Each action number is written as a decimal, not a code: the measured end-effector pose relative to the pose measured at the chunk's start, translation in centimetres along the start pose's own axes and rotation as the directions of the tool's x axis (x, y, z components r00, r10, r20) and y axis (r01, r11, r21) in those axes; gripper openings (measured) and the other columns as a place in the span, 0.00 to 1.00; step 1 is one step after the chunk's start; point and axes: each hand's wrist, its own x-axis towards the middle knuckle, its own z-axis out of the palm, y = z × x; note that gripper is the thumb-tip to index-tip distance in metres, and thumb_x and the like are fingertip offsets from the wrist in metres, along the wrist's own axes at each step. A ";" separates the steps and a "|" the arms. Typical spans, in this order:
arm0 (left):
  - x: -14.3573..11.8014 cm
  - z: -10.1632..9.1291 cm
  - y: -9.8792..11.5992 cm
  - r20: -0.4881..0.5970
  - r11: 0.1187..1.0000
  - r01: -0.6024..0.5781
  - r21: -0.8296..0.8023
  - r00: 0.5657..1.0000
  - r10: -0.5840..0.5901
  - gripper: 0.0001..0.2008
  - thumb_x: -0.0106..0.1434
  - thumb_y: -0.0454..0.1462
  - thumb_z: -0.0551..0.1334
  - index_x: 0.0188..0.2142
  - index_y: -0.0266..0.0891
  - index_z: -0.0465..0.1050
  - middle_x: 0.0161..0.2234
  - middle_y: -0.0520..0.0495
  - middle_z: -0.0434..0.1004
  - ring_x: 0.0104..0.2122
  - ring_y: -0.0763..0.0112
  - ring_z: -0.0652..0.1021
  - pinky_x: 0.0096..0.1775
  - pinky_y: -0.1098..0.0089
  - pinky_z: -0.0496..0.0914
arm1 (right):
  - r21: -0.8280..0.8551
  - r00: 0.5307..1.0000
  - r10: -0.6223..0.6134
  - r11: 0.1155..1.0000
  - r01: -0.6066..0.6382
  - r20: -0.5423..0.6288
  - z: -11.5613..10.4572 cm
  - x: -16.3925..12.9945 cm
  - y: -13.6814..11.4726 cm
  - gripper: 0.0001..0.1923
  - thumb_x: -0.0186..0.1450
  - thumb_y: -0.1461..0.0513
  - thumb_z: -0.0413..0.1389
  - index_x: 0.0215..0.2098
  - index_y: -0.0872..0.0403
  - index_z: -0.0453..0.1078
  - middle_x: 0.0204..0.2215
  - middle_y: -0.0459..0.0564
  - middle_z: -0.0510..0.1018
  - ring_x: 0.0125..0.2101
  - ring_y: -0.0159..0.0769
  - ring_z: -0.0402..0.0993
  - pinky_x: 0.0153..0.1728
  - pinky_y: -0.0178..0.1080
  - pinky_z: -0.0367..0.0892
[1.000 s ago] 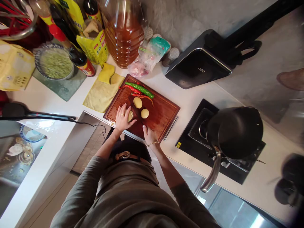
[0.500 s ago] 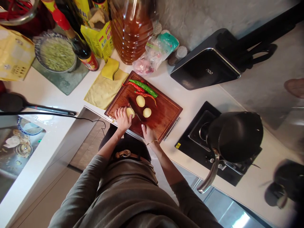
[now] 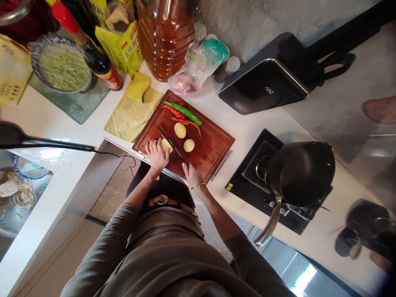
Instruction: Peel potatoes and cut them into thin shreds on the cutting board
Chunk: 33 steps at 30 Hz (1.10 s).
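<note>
On the brown wooden cutting board (image 3: 210, 159), my left hand (image 3: 157, 156) is closed over a peeled, pale yellow potato piece (image 3: 166, 145), fingers bent on top of it. My right hand (image 3: 193, 175) grips a kitchen knife (image 3: 171, 144) by its handle, which the fingers hide. The dark blade runs close along the right side of that piece; whether it is cutting in I cannot tell. Two more pale potato pieces, one farther off (image 3: 180, 130) and one nearer (image 3: 189, 145), lie right of the blade. Behind them are a long green chili (image 3: 184, 112) and several red chilies (image 3: 173, 111).
A yellow cloth (image 3: 131, 115) lies left of the board. Behind stand a soy sauce bottle (image 3: 102, 68), a large oil jug (image 3: 167, 45) and bagged meat (image 3: 182, 83). A black knife block (image 3: 262, 86) and a dark pot (image 3: 305, 173) on the stove are to the right.
My view has shifted slightly, so everything sits a little more to the left. The knife has slid a little forward along the potato piece. Both hands keep their hold.
</note>
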 end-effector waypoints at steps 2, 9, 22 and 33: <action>0.0 0.0 0.0 -0.002 1.000 -0.005 0.014 1.000 0.005 0.30 0.64 0.47 0.49 0.58 0.27 0.59 0.53 0.29 0.64 0.58 0.49 0.60 0.60 0.48 0.45 | 0.001 1.000 -0.012 1.000 0.012 0.012 -0.3 0.1 0.0 0.23 0.71 0.52 0.38 0.41 0.56 0.69 0.32 0.56 0.79 0.30 0.38 0.74 0.27 0.34 0.54; 0.1 -0.1 0.2 0.002 1.000 -0.008 0.029 1.000 0.008 0.29 0.64 0.47 0.50 0.58 0.29 0.59 0.53 0.30 0.64 0.58 0.49 0.61 0.60 0.48 0.45 | -0.034 0.999 -0.002 0.999 0.004 0.032 -0.4 1.0 -0.3 0.25 0.70 0.51 0.37 0.39 0.56 0.70 0.29 0.55 0.79 0.29 0.38 0.75 0.26 0.35 0.54; 0.1 -0.2 0.1 0.008 1.000 -0.002 -0.011 1.000 0.002 0.29 0.64 0.48 0.49 0.58 0.29 0.59 0.54 0.30 0.64 0.59 0.49 0.59 0.60 0.48 0.43 | 0.052 0.998 -0.027 0.998 0.030 -0.060 -0.2 0.8 0.4 0.25 0.70 0.51 0.36 0.39 0.56 0.70 0.31 0.54 0.79 0.29 0.37 0.74 0.26 0.34 0.54; -1.6 -5.0 -0.9 -0.262 0.991 0.078 -0.110 0.959 -0.104 0.26 0.67 0.45 0.41 0.61 0.34 0.50 0.58 0.31 0.55 0.60 0.56 0.58 0.59 0.51 0.49 | 0.035 0.969 -0.148 0.987 0.158 -0.200 -0.4 -1.1 -0.2 0.28 0.67 0.44 0.40 0.46 0.54 0.70 0.37 0.55 0.79 0.34 0.39 0.75 0.30 0.35 0.57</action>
